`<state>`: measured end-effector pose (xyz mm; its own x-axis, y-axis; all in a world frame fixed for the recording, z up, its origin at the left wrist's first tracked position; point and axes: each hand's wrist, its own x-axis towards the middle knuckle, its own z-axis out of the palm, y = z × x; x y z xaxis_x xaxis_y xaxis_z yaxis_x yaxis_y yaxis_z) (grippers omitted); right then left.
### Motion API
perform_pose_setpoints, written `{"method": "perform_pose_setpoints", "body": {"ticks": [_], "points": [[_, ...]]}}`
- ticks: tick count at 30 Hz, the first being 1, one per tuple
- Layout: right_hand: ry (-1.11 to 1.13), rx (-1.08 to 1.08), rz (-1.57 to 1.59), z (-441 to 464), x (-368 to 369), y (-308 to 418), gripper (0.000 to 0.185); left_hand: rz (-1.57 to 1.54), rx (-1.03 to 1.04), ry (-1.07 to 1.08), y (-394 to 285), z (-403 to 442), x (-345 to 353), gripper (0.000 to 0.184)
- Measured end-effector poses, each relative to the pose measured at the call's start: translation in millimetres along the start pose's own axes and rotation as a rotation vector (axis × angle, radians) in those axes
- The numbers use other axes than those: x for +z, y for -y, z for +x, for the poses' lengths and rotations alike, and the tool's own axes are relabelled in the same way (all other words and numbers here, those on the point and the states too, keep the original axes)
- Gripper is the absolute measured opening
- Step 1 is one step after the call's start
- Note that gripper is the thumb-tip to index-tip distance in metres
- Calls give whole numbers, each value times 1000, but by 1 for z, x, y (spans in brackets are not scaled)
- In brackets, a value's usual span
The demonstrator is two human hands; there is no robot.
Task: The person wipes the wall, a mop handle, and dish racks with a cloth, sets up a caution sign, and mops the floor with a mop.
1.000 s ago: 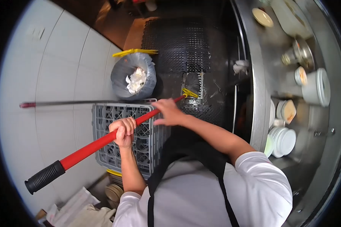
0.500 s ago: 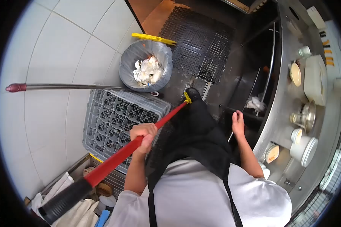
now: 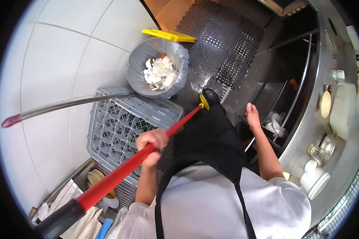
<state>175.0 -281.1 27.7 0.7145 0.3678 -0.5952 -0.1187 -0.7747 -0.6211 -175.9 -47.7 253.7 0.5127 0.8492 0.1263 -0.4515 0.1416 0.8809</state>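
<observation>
My left hand is wrapped round a red pole with a black grip at its near end. The pole slants down and away to a yellow head at the floor, close beside my black shoe. My right hand is off the pole, to the right of my black apron, its fingers apart and holding nothing. Below and left of the pole sits a grey dish rack.
A lined bin holds white waste, with a yellow lid behind it. Another pole leans across the rack's far side. Black mats cover the floor ahead. A steel counter on the right carries bowls and tubs.
My right hand has left the pole and moved right, away from it. My left hand still grips the pole, whose near end has come lower. The view has turned and shifted.
</observation>
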Motion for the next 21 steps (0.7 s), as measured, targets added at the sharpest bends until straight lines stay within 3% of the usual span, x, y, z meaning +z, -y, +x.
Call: {"method": "perform_pose_setpoints", "body": {"ticks": [2, 6, 12, 17, 20, 21], "points": [[29, -101, -82, -36, -7, 5, 57, 115, -94, -44, 15, -19, -8, 37], [-84, -201, -299, -88, -18, 10, 54, 50, -40, -32, 1, -56, -40, 37], [-55, -167, -441, -83, -14, -32, 55, 70, -8, 12, -53, -71, -57, 45], [22, -81, -388, -87, -29, -19, 57, 33, -60, -181, -56, -73, -57, 41], [56, -32, -539, -59, -44, -35, 64, 73, -81, -238, -44, -61, -48, 40], [35, -22, -482, -52, -46, -33, 58, 71, -83, -256, -42, -57, -42, 40]]}}
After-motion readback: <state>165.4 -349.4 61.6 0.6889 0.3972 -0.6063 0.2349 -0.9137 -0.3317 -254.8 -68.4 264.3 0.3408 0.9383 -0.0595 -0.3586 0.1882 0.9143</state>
